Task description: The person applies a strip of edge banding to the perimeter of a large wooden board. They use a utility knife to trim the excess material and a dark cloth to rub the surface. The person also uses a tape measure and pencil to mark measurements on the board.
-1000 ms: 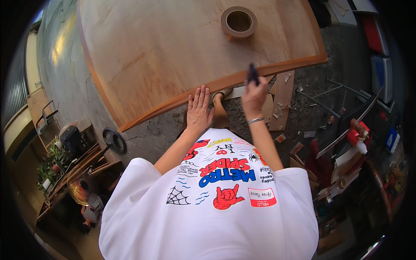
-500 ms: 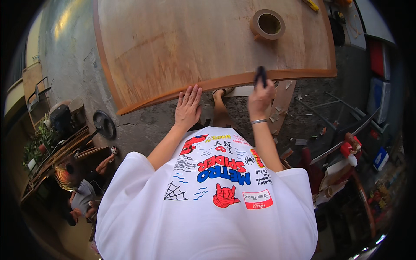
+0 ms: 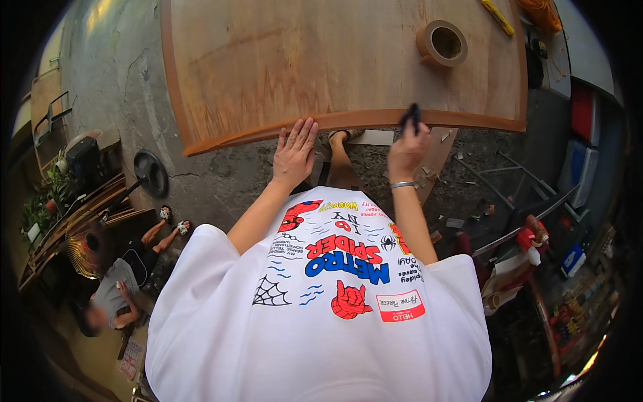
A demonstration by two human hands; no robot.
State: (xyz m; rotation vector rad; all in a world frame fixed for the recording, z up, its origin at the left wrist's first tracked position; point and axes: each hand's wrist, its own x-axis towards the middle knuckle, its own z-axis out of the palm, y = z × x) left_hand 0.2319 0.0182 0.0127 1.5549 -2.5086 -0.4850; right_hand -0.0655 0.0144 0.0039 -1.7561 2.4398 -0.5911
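Observation:
A large wooden board (image 3: pixel 281 60) lies in front of me, with brown tape (image 3: pixel 231 134) along its left, right and near edges. My left hand (image 3: pixel 293 157) rests on the near edge, its fingers stretched out flat against the tape. Farther right, my right hand (image 3: pixel 407 153) is closed round a small dark tool (image 3: pixel 410 115), held at the same taped edge; its working end is too blurred to make out. On the board beyond this hand sits a roll of brown tape (image 3: pixel 427 45). A yellow utility knife (image 3: pixel 497 17) lies near the far right corner.
My foot (image 3: pixel 339 137) is just beneath the board's near edge. A metal frame (image 3: pixel 499 184) and scattered scraps lie on the floor at right, near blue and red bins (image 3: pixel 577 161). A round black base (image 3: pixel 145 167), a fan (image 3: pixel 82 251) and a seated person (image 3: pixel 117 288) are at left.
The board and surroundings have shifted slightly in the view. My right hand with the dark tool stays at the near edge, and my left hand still lies flat on it.

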